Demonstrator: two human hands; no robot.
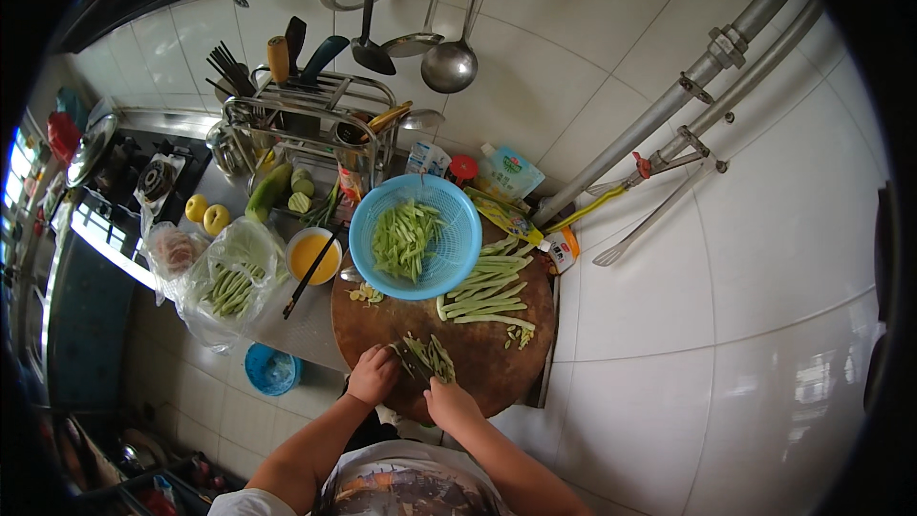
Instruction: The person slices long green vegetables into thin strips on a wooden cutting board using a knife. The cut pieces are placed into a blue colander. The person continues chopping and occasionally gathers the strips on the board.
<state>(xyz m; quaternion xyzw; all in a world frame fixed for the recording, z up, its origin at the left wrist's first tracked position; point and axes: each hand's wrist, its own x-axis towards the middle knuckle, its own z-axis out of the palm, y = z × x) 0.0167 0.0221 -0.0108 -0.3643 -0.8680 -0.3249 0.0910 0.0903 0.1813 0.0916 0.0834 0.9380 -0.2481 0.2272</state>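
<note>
My right hand (453,403) is closed around the handle end of a kitchen knife (417,365), whose dark blade lies low over a round wooden chopping board (494,369). Sliced green beans (434,357) lie along the blade. Just left of it, my left hand (375,374) has its fingers curled down at the board, pressing on a bean that mostly hides beneath them. Whole green beans (491,287) lie in a row at the board's right back. A blue plastic colander (458,269) with cut green pieces (407,238) rests on the board's far part.
Left of the board stand a bowl of beaten egg (314,256) with chopsticks (306,283) across it and a plastic bag of beans (233,290). A utensil rack (308,118) and seasoning pouches (510,170) stand behind. Metal pipes (666,104) run along the right wall.
</note>
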